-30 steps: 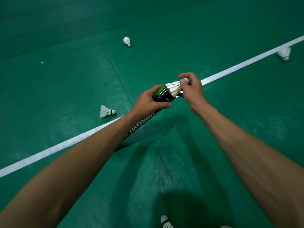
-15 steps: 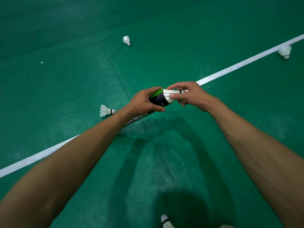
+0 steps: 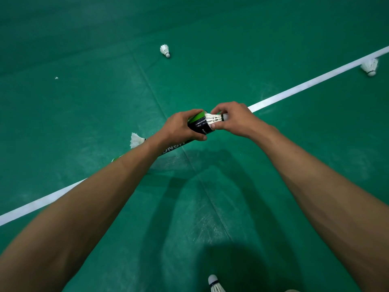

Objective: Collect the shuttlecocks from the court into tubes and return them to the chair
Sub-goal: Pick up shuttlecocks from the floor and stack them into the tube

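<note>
My left hand (image 3: 181,127) grips a black and green shuttlecock tube (image 3: 199,125) near its open end, the tube slanting down under my forearm. My right hand (image 3: 235,120) pinches a white shuttlecock (image 3: 214,118) whose feathers sit partly inside the tube mouth, cork toward the right. Loose shuttlecocks lie on the green court: one at the far middle (image 3: 164,50), one beside my left wrist (image 3: 136,140), one at the far right by the line (image 3: 369,66), and one at the bottom edge (image 3: 214,284).
A white court line (image 3: 294,88) runs diagonally from lower left to upper right across the green floor (image 3: 84,102). A small white speck (image 3: 56,77) lies at the left. My shadow darkens the floor in front of me.
My right hand has pushed the shuttlecock feathers-first further into the tube mouth. Both hands have dropped slightly lower in view.
</note>
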Available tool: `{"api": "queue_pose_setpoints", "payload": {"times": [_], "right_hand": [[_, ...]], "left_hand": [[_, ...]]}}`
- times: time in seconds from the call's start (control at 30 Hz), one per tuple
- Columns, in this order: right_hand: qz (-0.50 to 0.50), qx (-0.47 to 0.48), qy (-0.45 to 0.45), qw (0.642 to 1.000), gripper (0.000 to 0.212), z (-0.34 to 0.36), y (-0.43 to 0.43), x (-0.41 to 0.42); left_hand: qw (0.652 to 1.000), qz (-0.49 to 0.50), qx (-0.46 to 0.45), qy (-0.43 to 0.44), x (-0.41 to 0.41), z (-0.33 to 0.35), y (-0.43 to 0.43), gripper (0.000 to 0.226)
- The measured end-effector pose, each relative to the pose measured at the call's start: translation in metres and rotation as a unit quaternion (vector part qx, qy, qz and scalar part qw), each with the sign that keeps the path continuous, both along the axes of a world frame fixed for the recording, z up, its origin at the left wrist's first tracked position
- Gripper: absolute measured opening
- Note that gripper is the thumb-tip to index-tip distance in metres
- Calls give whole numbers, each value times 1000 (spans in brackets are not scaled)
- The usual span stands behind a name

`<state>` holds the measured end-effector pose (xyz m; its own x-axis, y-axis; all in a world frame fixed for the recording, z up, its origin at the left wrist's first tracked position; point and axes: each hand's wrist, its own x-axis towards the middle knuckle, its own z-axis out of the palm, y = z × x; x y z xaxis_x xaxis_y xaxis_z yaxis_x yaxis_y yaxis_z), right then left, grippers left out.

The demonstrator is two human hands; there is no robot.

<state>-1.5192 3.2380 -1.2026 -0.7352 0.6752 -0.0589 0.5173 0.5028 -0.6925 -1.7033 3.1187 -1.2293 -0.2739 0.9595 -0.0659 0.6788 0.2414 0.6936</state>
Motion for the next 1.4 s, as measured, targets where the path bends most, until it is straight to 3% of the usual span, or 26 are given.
{"api": "queue_pose_setpoints", "payload": {"times": [0.17, 0.3, 0.4, 0.47, 0.5, 0.57, 0.63, 0.83, 1.17, 1.3, 1.4], "right_hand": [[11, 9, -19, 1000, 40, 8, -12, -15], [-23, -208, 137, 968, 31, 4, -19, -17], [-68, -129, 184, 972, 8, -2, -16, -21], [-61, -81, 193, 976, 5, -1, -20, -26], [-52, -86, 202, 974, 5, 1, -25, -30], [-45, -118, 216, 968, 24, 5, -33, -39], [-45, -133, 216, 966, 32, 6, -41, -51], [-96, -96, 178, 975, 18, 5, -52, -81], [-109, -203, 194, 953, 14, 1, -58, -85], [-46, -176, 123, 976, 5, -4, -57, -81], [-43, -98, 86, 990, 16, -10, -61, -83]], "left_hand": [[1000, 0, 3, 8, -2, -5, -4, 87], [998, 30, 29, -47, -11, -5, -11, 81], [995, 51, 41, -75, -17, -1, -18, 81], [995, 50, 48, -72, -19, 3, -21, 81], [995, 50, 52, -71, -19, 5, -24, 81], [994, 61, 58, -71, -22, 7, -29, 79], [993, 78, 59, -69, -27, 8, -37, 80], [992, 104, 53, -38, -41, 2, -63, 91], [989, 127, 66, -38, -46, 1, -73, 86], [991, 103, 75, -33, -38, 5, -68, 80], [992, 90, 82, -29, -32, 6, -62, 80]]}}
